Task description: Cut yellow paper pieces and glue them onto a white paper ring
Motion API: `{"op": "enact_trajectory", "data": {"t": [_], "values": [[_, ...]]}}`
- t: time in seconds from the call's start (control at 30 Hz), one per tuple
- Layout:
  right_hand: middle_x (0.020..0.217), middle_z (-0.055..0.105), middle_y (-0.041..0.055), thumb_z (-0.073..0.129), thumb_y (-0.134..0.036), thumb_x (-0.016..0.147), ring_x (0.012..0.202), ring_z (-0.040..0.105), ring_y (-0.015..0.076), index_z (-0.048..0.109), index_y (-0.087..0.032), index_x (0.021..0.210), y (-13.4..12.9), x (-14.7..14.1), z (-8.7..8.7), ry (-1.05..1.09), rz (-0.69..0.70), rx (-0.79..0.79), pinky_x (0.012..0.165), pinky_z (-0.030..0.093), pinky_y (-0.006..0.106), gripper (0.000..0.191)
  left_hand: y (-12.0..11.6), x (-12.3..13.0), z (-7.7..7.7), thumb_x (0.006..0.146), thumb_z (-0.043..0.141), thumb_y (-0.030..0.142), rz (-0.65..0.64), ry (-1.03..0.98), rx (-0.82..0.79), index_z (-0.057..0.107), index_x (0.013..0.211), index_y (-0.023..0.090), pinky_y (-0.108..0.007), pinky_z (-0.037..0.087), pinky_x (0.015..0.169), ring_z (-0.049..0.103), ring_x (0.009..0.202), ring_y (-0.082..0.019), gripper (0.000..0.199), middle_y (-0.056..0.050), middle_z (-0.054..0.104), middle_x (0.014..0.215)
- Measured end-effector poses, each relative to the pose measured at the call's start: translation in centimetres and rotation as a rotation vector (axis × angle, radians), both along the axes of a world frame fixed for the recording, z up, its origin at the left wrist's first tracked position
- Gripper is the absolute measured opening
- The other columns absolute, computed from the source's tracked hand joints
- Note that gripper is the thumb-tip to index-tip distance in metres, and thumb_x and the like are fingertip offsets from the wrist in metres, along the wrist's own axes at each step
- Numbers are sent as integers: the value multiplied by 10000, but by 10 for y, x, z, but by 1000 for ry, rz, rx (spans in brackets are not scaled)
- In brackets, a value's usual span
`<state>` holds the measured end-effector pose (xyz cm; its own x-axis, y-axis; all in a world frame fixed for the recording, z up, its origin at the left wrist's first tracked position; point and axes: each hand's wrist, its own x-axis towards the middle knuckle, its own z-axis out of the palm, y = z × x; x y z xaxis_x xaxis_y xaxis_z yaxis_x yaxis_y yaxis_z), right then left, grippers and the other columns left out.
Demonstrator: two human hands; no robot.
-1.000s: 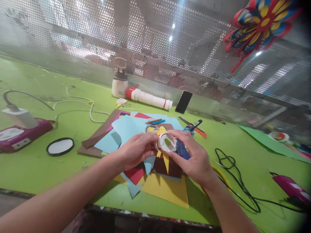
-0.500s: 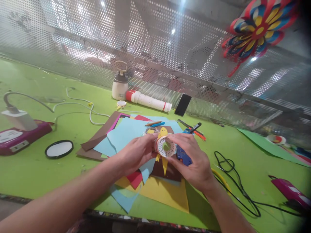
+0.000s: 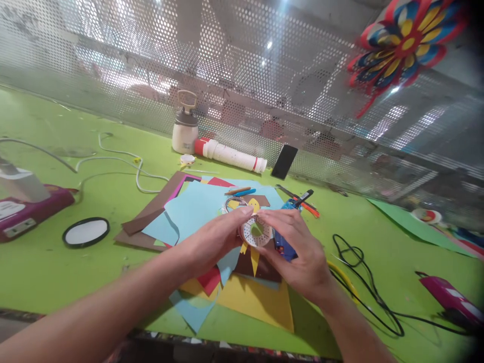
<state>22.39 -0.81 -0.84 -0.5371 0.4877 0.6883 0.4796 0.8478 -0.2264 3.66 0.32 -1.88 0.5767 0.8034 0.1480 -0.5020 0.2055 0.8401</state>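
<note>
Between my two hands is a short white paper cylinder (image 3: 247, 236), its dotted, segmented round end with a central hole turned toward me. Yellow paper pieces go with it: a small face with dot eyes (image 3: 253, 203) above and a pointed strip (image 3: 255, 264) below. My left hand (image 3: 217, 237) closes on the cylinder's left side, thumb at its top edge. With fingers on the upper rim and thumb underneath, my right hand (image 3: 300, 249) grips the right side. A blue glue gun (image 3: 283, 246) lies partly hidden behind the right hand.
Sheets of blue paper (image 3: 200, 204) and yellow paper (image 3: 260, 302) lie under my hands. Pens (image 3: 245, 192), a phone (image 3: 285, 161), a spray bottle (image 3: 185, 132) and a white tube (image 3: 230, 155) are farther back. A black cable (image 3: 372, 287) loops at right; a power strip (image 3: 49, 204) sits at left.
My left thumb and fingers have shifted slightly right along the cylinder's top. The cylinder has moved a little left and its round end is turned slightly. Both hands keep hold.
</note>
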Motion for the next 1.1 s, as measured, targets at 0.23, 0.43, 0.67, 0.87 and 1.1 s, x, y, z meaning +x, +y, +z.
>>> {"op": "enact_trajectory", "data": {"t": [0.23,0.43,0.67,0.87,1.1], "values": [[1224,636,100,665,-31,802,1146,544,267,491,-208,1334,-2,-4,1,11,33,81,940,481,497,587,-4,2,4,809,669,294,127,171,159,581,1028,156,-339,416,858,548,894,-189,273,-42,608,922],[1249,600,116,656,12,784,1151,534,280,453,-217,1373,-8,-7,4,46,34,119,935,490,502,664,-9,4,9,838,632,335,189,168,250,596,999,178,-312,424,830,551,905,-198,227,-41,606,920],[1213,516,141,720,-116,780,1116,495,305,465,-169,1366,-11,-4,1,3,-132,211,923,458,506,641,-10,4,6,818,650,355,219,220,210,538,1104,176,-310,441,787,562,874,-202,356,-37,609,895],[1148,486,133,716,-150,795,1050,496,286,475,-148,1359,-12,-4,-1,-21,-158,244,871,471,478,614,-13,5,9,792,672,331,228,236,182,518,1081,169,-293,444,727,566,842,-197,365,-32,597,853],[1154,486,129,709,-157,803,1056,493,288,461,-158,1372,-13,-3,-1,-13,-131,221,891,469,489,621,-12,5,8,773,699,334,202,205,141,499,1084,185,-285,443,686,568,802,-178,398,0,565,787]]}}
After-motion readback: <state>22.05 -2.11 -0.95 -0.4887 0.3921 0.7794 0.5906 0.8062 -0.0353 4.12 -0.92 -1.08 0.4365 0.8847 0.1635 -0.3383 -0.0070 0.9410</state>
